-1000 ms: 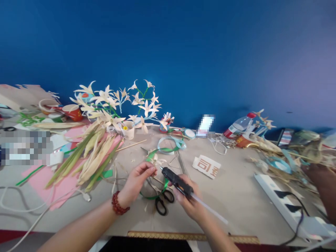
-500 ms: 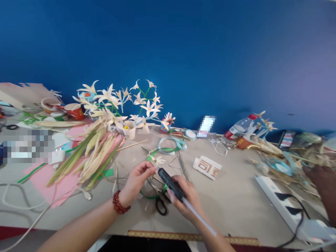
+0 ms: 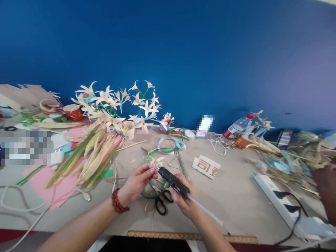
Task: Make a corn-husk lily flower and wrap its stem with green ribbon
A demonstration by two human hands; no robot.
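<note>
My right hand [image 3: 187, 200] is wrapped round a black hot glue gun [image 3: 173, 181], with a long whitish glue stick [image 3: 207, 210] jutting from its rear. The nozzle points left, close to the fingertips of my left hand [image 3: 138, 180]. Those fingers are pinched on a small pale husk flower [image 3: 158, 161], its petals showing above them; whether the nozzle touches it I cannot tell. Black-handled scissors [image 3: 161, 207] lie on the table beneath, beside a loop of green ribbon [image 3: 150, 197].
Corn husks [image 3: 91, 159] lie on pink paper [image 3: 63, 187] at the left. Husk flowers stand in a paper cup [image 3: 128, 131] behind. Thin wires [image 3: 181, 164], a torn cardboard piece [image 3: 206, 167] and a power strip [image 3: 273, 197] lie rightward. Another person's hand [image 3: 322, 180] is at the far right.
The glue gun has tipped toward level, its rear end shifting slightly right. My left fingers have turned a little around the flower. At the far right, the other person's hand has moved slightly.
</note>
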